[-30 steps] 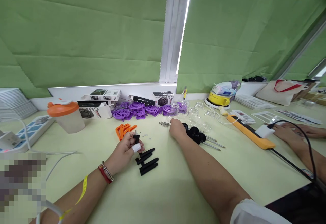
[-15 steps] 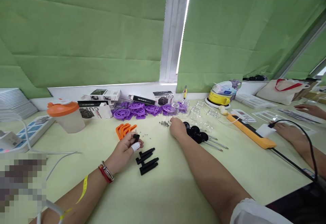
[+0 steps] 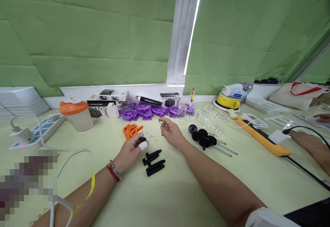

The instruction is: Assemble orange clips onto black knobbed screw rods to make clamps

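Observation:
My left hand (image 3: 131,148) rests on the pale green table (image 3: 180,192) and pinches a small black plastic part (image 3: 142,139) between its fingertips; the thumb wears a white wrap. Just right of it lie three black bar-shaped parts (image 3: 154,161). My right hand (image 3: 172,133) hovers a little above the table, palm turned inward, with a small metal spring (image 3: 161,123) pinched at its fingertips. Tiny metal screws (image 3: 151,137) lie scattered between the two hands. Orange clips (image 3: 132,130) sit just beyond my left hand.
Purple wheels (image 3: 144,110) and printed boxes (image 3: 105,110) line the window sill side. Black round-headed pins (image 3: 204,138), clear cups (image 3: 203,115), an orange-lidded cup (image 3: 76,115), a power strip (image 3: 38,130) and a long orange tool (image 3: 263,137) are about. Another person's hand (image 3: 308,141) rests at the right.
My right hand has lifted off the spring pile near the black pins and come left toward my left hand, holding a spring. The view has shifted slightly.

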The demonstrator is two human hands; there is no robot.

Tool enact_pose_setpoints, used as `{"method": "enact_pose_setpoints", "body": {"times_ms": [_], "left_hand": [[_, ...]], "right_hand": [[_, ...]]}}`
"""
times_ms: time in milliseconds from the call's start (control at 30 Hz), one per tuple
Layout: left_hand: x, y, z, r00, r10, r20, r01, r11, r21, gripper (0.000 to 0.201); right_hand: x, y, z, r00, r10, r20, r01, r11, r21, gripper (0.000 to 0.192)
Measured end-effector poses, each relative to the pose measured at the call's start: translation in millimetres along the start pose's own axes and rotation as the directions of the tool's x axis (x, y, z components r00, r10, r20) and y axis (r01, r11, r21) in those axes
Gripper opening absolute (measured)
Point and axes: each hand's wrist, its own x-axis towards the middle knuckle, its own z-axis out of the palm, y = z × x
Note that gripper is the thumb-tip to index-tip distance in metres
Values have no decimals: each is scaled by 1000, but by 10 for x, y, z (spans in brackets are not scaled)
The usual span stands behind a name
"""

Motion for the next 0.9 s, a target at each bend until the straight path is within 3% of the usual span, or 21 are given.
{"method": "enact_pose_setpoints", "body": {"times_ms": [100, 267, 500, 900], "left_hand": [[8, -12, -7, 999, 34, -17, -32, 996, 77, 21], [13, -13, -11, 996, 85, -5, -84, 989, 124, 21], [-1, -18, 14, 993, 91, 72, -97, 991, 89, 17], [19, -84, 3, 993, 89, 82, -98, 988, 119, 19]], "right_hand": [[-85, -148, 153, 996, 20, 84, -38, 976, 214, 31], [-214, -308, 322, 983, 3, 186, -66, 941, 332, 30], [-257, -223, 381, 967, -64, 246, -18, 947, 319, 27], [-274, -205, 376, 972, -106, 209, 65, 979, 194, 27]]}}
